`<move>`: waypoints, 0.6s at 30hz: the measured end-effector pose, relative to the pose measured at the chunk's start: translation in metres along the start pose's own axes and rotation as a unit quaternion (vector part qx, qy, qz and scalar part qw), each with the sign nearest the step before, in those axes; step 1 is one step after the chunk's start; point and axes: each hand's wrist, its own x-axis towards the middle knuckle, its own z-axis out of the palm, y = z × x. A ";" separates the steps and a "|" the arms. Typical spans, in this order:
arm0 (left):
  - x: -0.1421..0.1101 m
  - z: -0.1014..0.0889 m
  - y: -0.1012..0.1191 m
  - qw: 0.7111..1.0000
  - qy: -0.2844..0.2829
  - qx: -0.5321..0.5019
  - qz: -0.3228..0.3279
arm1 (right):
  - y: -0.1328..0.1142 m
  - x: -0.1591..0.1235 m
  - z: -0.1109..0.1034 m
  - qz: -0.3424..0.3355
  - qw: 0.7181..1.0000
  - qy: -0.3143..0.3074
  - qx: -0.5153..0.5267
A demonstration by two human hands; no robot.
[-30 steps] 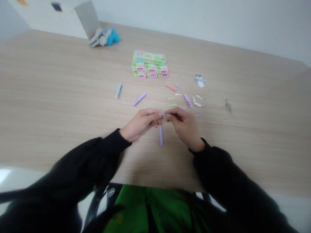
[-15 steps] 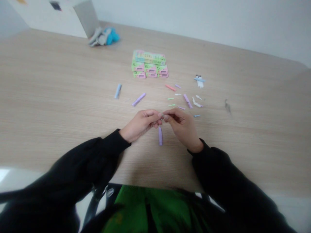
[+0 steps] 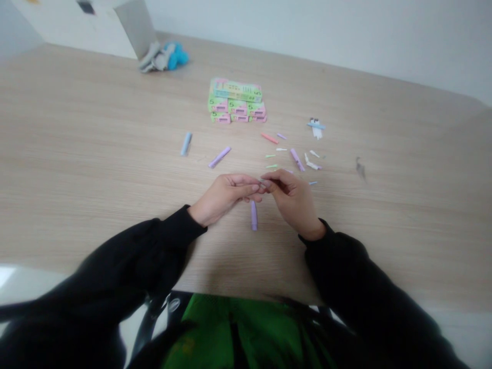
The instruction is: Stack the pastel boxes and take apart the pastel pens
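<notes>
My left hand [image 3: 225, 196] and my right hand [image 3: 292, 200] meet above the wooden table [image 3: 77, 169], fingertips pinched together on a tiny part [image 3: 261, 182] too small to name. Both hands are closed. A purple pen barrel [image 3: 253, 215] lies on the table just below and between the hands. Beyond the fingers lie loose pen pieces: a purple one [image 3: 220, 157], a light blue one [image 3: 186, 143], another purple one [image 3: 297, 159], a pink one [image 3: 270, 138] and several thin small bits.
A stack of pastel boxes [image 3: 236, 101] stands further back at the middle. White and blue bits [image 3: 316, 128] lie at the right, with a small dark scrap [image 3: 360, 167] beyond. A grey and blue cloth bundle [image 3: 163, 57] sits by a box at the far left.
The hands have closed in slightly, the fingertips now touching over the small part. Nothing on the table has moved.
</notes>
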 end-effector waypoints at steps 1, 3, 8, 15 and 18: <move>0.000 -0.001 0.001 1.000 0.001 0.000 0.004 | -0.002 0.000 0.000 -0.008 1.000 -0.004 -0.001; 0.000 -0.002 0.002 1.000 0.004 0.000 0.008 | -0.005 0.000 -0.001 -0.023 1.000 -0.015 -0.008; 0.001 -0.004 0.003 0.997 0.008 0.065 0.027 | -0.009 0.001 -0.001 -0.042 0.998 -0.032 -0.043; -0.001 -0.001 0.006 0.988 -0.003 0.145 0.044 | -0.007 0.002 -0.005 -0.071 0.994 -0.049 -0.061; -0.001 0.000 0.008 0.988 0.002 0.148 0.048 | -0.005 0.004 -0.007 -0.092 0.991 -0.064 -0.075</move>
